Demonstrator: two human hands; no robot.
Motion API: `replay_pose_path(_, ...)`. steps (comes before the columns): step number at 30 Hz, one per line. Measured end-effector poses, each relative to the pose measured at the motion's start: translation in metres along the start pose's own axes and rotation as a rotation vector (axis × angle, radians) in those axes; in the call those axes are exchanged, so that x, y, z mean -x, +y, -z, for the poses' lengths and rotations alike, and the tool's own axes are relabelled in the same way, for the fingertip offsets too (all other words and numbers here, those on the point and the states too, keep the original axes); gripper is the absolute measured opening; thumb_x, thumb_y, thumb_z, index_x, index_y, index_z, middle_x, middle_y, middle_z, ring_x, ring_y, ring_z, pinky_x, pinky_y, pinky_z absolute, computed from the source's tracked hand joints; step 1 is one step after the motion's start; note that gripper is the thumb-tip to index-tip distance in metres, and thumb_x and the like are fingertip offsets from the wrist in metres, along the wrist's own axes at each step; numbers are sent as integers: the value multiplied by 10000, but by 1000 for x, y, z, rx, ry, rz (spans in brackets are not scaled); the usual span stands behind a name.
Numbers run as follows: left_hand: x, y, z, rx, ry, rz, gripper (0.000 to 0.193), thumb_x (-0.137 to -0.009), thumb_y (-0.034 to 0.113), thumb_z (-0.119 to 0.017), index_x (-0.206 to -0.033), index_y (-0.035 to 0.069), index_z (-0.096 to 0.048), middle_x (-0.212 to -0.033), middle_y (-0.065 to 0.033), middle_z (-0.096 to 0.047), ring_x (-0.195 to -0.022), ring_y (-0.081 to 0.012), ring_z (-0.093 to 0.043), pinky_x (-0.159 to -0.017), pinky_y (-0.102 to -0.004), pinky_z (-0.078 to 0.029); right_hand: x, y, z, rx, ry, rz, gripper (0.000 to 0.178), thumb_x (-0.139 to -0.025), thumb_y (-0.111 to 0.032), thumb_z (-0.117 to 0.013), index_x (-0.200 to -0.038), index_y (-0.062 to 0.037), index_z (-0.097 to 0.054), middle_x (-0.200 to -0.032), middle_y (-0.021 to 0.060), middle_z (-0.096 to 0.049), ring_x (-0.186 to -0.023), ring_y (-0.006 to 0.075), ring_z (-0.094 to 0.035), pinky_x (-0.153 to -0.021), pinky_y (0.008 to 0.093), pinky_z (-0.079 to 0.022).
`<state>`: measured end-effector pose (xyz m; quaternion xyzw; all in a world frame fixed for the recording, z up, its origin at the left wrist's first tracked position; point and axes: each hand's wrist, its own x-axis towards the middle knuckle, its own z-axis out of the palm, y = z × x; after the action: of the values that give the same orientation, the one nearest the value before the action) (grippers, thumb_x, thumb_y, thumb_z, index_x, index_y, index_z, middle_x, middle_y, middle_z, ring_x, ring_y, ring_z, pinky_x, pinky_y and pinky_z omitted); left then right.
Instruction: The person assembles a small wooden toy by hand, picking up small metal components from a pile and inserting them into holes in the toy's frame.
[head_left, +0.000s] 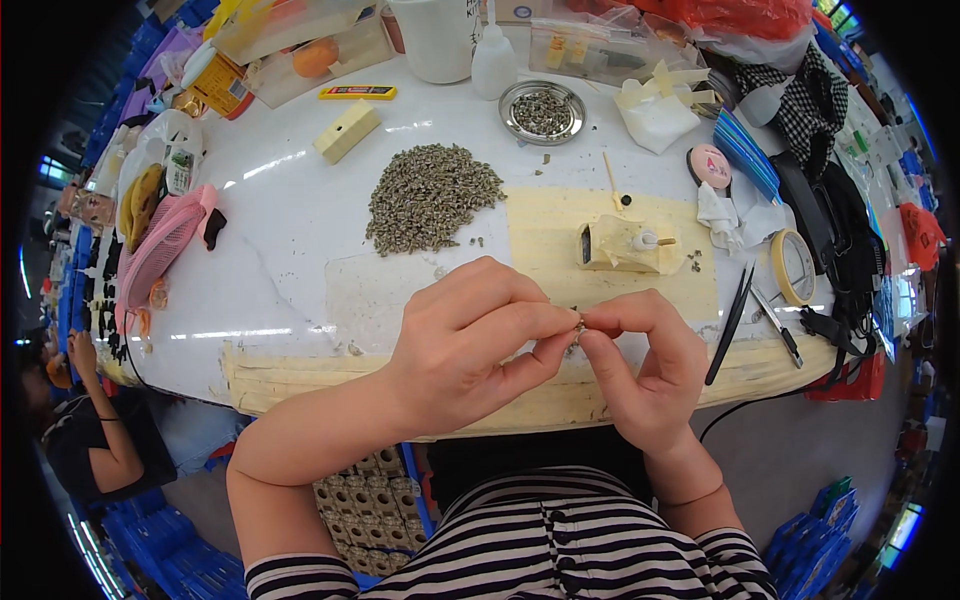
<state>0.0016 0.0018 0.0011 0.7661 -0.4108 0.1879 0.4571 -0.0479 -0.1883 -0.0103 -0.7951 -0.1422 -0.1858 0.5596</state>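
Note:
My left hand (478, 338) and my right hand (648, 368) meet over the front of the table, thumbs and forefingers pinched together. Between the fingertips is a tiny metal part (580, 325), mostly covered, so its exact kind does not show. Beyond my left hand lies a big heap of small grey-brown metal parts (432, 198). Past my right hand, a tape-wrapped block (622, 247) with a short peg on its side rests on a sheet of yellowish tape (545, 225). Black tweezers (730, 325) lie to the right of my right hand.
A round metal dish (577, 122) holds more small parts. Farther back are a cream block (346, 132), a white squeeze bottle (494, 62) and a white tub (436, 40). A tape roll (808, 268) and cutter (780, 330) lie right. At left are a pink pouch (165, 250) and another person's arm (115, 430).

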Motion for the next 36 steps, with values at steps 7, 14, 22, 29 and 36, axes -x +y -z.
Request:
replay_pose_path(7, 0, 0, -1, 23, -4, -27, 291, -648, -58, -803, -914, 42, -739, -794, -48, -649, -674, -175, -609, -541, -271, -471, 4, 4, 2, -170, -55, -121, 114, -815, -5, -759, -911, -7, -697, -828, 83, -675, -712, 182, -615, -650, 284, -486)
replay_pose_path(14, 0, 0, -2, 8, -33, -3, 293, -636, -58, -805, -903, 37, -732, -783, -51, -647, -668, -180, -606, -539, -274, -467, 1, -3, -4, 234, 94, 328, 221, -725, 32, -809, -913, -25, -709, -845, 90, -693, -707, 228, -632, -619, 298, -489)
replay_pose_path(22, 1, 0, -1, 32, -4, -32, 305, -637, -60, -805, -917, 41, -741, -788, -49, -648, -667, -180, -611, -545, -276, -475, 5, 3, 0, -11, 40, 68, 162, -786, 22, -768, -934, -7, -711, -846, 100, -702, -732, 220, -651, -660, 296, -499)
replay_pose_path(29, 0, 0, -1, 25, -22, -76, 311, -634, -56, -805, -922, 43, -741, -789, -41, -647, -668, -180, -612, -549, -279, -477, 6, 5, 2, -126, -41, -46, 92, -808, 11, -746, -877, -1, -686, -817, 100, -681, -725, 213, -636, -673, 292, -489)
replay_pose_path(36, 1, -1, -2, 17, -45, -51, 306, -630, -50, -806, -913, 41, -734, -785, -42, -646, -665, -181, -608, -547, -284, -475, 2, 3, -5, 45, 83, 213, 179, -751, 41, -776, -889, -19, -679, -809, 91, -676, -714, 227, -629, -632, 299, -486)
